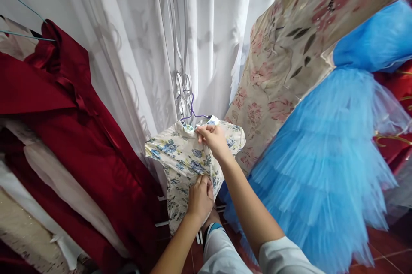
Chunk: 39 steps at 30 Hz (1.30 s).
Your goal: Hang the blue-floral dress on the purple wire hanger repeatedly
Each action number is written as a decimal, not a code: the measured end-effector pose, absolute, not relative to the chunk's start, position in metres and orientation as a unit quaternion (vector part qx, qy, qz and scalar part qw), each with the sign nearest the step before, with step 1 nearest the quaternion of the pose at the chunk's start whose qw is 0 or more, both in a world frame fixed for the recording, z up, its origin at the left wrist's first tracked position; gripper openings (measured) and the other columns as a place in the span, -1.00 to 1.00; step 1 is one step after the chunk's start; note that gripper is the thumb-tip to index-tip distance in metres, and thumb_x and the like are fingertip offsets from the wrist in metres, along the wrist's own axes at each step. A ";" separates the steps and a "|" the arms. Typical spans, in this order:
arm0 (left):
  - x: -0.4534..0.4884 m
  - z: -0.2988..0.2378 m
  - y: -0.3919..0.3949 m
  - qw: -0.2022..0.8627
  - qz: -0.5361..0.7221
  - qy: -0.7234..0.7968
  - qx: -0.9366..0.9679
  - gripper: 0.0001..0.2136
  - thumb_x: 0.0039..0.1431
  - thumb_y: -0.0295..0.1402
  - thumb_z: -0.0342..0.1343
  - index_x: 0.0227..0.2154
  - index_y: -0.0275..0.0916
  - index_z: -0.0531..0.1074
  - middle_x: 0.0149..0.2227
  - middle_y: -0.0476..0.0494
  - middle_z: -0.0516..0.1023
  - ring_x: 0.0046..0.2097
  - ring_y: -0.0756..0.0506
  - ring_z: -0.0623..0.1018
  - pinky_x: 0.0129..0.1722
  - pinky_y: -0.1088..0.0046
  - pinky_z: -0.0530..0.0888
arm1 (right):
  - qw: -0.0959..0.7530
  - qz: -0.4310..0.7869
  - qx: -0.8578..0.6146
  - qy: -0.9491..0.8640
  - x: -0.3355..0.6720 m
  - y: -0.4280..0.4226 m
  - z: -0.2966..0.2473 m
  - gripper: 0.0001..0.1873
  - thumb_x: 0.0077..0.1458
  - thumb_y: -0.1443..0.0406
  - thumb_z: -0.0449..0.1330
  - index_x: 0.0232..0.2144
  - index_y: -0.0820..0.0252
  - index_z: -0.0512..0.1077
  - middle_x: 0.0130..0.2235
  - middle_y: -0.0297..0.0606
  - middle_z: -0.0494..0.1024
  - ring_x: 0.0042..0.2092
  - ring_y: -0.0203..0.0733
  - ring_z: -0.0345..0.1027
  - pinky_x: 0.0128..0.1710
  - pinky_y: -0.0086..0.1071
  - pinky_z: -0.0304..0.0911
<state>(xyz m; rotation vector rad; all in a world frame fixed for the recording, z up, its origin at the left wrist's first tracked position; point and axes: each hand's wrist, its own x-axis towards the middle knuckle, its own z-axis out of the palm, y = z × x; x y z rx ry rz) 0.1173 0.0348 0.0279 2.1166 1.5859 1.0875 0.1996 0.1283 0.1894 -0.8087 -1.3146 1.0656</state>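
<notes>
A cream short-sleeved blouse (180, 154) with blue flowers hangs in front of me on a purple wire hanger (192, 109). My right hand (212, 137) pinches the blouse's front edge just under the collar. Lower down, my left hand (201, 194) is closed on the same front edge, its fingers bent against the cloth. Part of the blouse's lower front is hidden behind my left hand and forearms.
Dark red garments (106, 158) hang close on the left. A blue layered tulle dress (309, 137) and a beige floral gown (270, 64) crowd the right. Behind the blouse stand a white metal rack (185, 29) and a white curtain (128, 29).
</notes>
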 end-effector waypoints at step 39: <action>-0.058 0.113 0.134 0.271 0.853 0.397 0.204 -0.88 0.19 -0.40 0.07 -0.45 -0.27 0.32 -0.52 0.04 0.37 -0.44 0.01 0.44 -0.26 0.45 0.42 | 0.476 0.526 -0.359 -0.606 0.206 0.068 0.107 -0.77 0.08 0.27 0.19 -0.56 0.13 0.25 -0.70 -0.52 0.25 -0.67 -0.38 0.08 -0.63 -0.49 -0.04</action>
